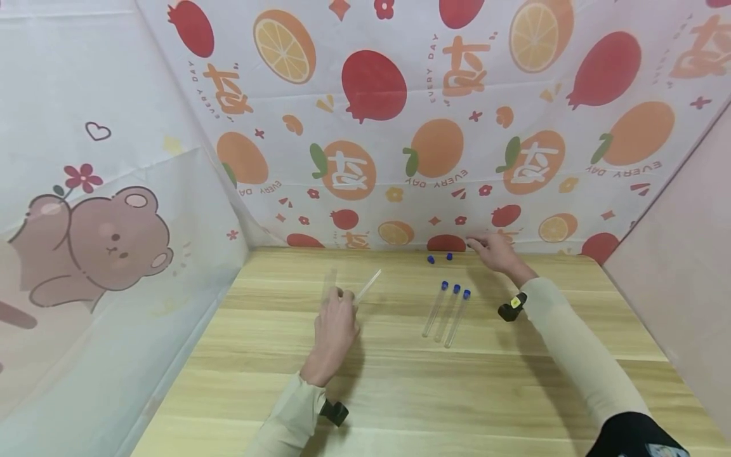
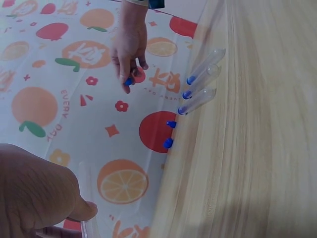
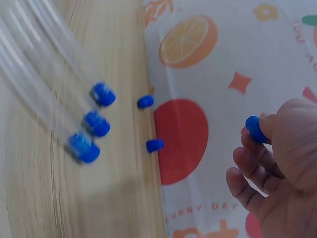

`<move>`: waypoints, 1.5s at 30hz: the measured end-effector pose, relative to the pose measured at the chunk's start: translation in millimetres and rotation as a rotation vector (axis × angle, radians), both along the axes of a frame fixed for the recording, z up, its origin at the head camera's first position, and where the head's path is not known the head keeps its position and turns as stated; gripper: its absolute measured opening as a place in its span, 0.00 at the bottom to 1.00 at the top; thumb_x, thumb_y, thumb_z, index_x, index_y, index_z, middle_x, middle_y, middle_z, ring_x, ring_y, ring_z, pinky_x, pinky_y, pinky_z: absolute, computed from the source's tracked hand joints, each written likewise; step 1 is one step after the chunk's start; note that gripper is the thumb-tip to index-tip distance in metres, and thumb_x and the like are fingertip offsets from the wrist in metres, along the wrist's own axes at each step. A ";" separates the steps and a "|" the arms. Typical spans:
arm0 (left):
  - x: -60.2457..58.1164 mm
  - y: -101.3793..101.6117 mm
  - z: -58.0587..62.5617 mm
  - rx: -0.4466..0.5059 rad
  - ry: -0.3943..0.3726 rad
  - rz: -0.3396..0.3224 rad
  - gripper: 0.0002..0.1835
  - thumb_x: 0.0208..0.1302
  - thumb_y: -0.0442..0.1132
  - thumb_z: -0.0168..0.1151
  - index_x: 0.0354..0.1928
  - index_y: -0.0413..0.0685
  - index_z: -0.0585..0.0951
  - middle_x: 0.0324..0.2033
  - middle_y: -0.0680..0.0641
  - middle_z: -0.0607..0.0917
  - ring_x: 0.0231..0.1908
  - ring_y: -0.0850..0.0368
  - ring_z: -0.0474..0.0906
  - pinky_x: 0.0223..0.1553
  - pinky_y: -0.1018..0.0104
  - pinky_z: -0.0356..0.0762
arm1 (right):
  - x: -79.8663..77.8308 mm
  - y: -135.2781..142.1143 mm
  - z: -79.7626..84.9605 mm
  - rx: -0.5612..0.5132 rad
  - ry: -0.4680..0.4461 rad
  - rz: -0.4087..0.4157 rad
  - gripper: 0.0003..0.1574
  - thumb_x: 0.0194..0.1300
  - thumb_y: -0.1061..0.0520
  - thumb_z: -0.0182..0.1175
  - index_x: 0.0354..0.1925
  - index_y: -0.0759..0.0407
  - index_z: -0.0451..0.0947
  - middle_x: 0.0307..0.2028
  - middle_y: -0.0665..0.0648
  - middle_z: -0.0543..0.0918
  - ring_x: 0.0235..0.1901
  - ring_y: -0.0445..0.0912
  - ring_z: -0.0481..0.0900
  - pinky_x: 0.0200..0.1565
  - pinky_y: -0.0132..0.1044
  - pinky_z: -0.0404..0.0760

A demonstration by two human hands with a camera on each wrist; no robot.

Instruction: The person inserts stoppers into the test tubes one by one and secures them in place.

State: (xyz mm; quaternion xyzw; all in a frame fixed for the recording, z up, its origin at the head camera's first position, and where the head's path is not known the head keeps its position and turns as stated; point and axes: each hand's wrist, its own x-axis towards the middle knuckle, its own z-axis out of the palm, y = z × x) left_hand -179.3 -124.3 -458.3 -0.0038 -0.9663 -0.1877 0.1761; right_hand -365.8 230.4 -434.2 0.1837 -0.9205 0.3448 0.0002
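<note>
My left hand (image 1: 335,324) is over the left part of the table and grips a clear, uncapped test tube (image 2: 87,186) between thumb and fingers. In the head view, two clear tube shapes show past its fingers, a faint one and a slanted tube (image 1: 368,285). At the back right, my right hand (image 1: 495,251) pinches a small blue cap (image 3: 255,130) between thumb and index finger, its other fingers loosely bent. Two loose blue caps, one cap (image 1: 431,259) and another cap (image 1: 449,256), lie near the table's back edge, left of the right hand.
Three clear tubes with blue caps (image 1: 457,289) lie side by side on the wooden table (image 1: 400,400), caps toward the back. A fruit-print cloth (image 1: 394,152) hangs behind the table's back edge. A bear-print cloth (image 1: 120,298) stands along the left side.
</note>
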 end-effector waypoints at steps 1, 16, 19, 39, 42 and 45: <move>0.1 0.3 0.1 0.001 0.002 -0.001 0.11 0.65 0.32 0.66 0.48 0.36 0.82 0.48 0.36 0.80 0.33 0.48 0.78 0.19 0.69 0.75 | 1.4 -1.6 1.6 -0.004 -0.010 0.003 0.25 0.81 0.52 0.47 0.67 0.64 0.74 0.62 0.70 0.80 0.54 0.62 0.81 0.50 0.54 0.83; 1.0 3.5 3.8 -0.024 0.058 -0.037 0.10 0.65 0.32 0.67 0.47 0.37 0.82 0.49 0.35 0.81 0.35 0.45 0.81 0.17 0.70 0.74 | 22.5 -31.9 23.8 -0.093 -0.047 0.005 0.28 0.73 0.38 0.58 0.57 0.55 0.81 0.52 0.60 0.86 0.52 0.58 0.82 0.48 0.44 0.84; 2.1 4.3 5.2 -0.022 0.053 -0.043 0.11 0.65 0.32 0.67 0.47 0.37 0.82 0.50 0.35 0.81 0.35 0.46 0.81 0.17 0.71 0.74 | 27.0 -37.2 25.7 -0.097 -0.014 0.031 0.25 0.73 0.39 0.59 0.55 0.55 0.82 0.49 0.59 0.87 0.49 0.55 0.83 0.44 0.40 0.83; 5.1 12.1 9.9 -0.069 0.062 -0.079 0.12 0.66 0.33 0.66 0.50 0.39 0.82 0.50 0.37 0.82 0.26 0.54 0.77 0.17 0.74 0.70 | 51.5 -78.3 39.2 -0.206 -0.069 0.207 0.20 0.74 0.52 0.60 0.58 0.59 0.80 0.52 0.60 0.86 0.51 0.52 0.85 0.54 0.46 0.85; 5.7 14.2 10.4 -0.064 0.062 -0.089 0.12 0.67 0.34 0.66 0.51 0.39 0.82 0.51 0.37 0.82 0.29 0.51 0.80 0.18 0.73 0.72 | 54.8 -82.6 40.7 -0.220 -0.072 0.223 0.19 0.73 0.53 0.60 0.58 0.59 0.81 0.50 0.60 0.86 0.48 0.52 0.85 0.52 0.48 0.86; 6.8 16.1 11.5 -0.052 0.077 -0.099 0.12 0.67 0.33 0.65 0.51 0.39 0.82 0.50 0.37 0.82 0.30 0.49 0.81 0.19 0.72 0.73 | 55.4 -85.2 39.0 -0.214 -0.062 0.232 0.18 0.74 0.53 0.60 0.56 0.57 0.82 0.48 0.59 0.86 0.45 0.50 0.84 0.48 0.42 0.86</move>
